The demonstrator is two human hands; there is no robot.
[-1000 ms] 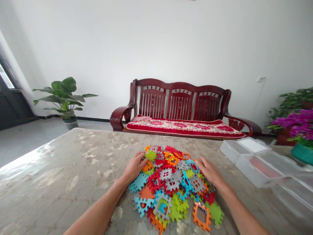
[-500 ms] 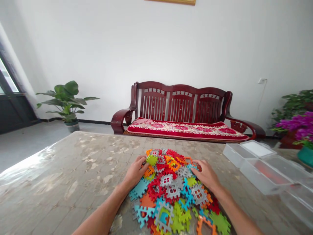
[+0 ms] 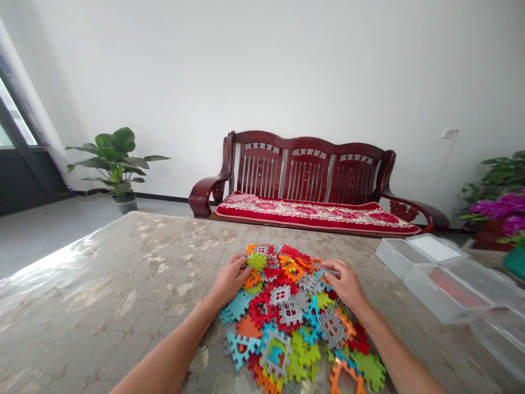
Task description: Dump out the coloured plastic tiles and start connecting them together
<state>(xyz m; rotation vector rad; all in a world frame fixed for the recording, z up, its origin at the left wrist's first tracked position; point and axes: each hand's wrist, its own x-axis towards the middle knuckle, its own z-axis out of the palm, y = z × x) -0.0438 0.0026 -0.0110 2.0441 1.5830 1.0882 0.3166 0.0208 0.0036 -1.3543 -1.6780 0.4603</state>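
Note:
Before me lies a heap of toothed plastic puzzle tiles in red, grey, blue, green and orange; a grey window tile (image 3: 290, 311) is near its middle. My left hand (image 3: 230, 279) rests against the heap's far left edge, thumb and fingers apart, beside a green tile (image 3: 257, 261). On the far right edge, my right hand (image 3: 345, 283) curves around the pile with thumb and fingers apart, touching or close to a blue tile (image 3: 326, 279). Some fingertips are hidden among the tiles. Nearest me lie an orange frame tile (image 3: 334, 377) and a grey frame tile (image 3: 275, 353).
Clear plastic boxes (image 3: 445, 293) with lids stand on the right side of the patterned table (image 3: 102, 284). Purple flowers in a teal pot (image 3: 515, 262) are at the far right. Behind the table stands a wooden bench (image 3: 307, 164); a potted plant (image 3: 118, 156) is at left.
The view has tilted and shifted slightly. Both hands stay at the sides of the heap, with the right fingers drawn slightly more together. The tiles lie nearly as before.

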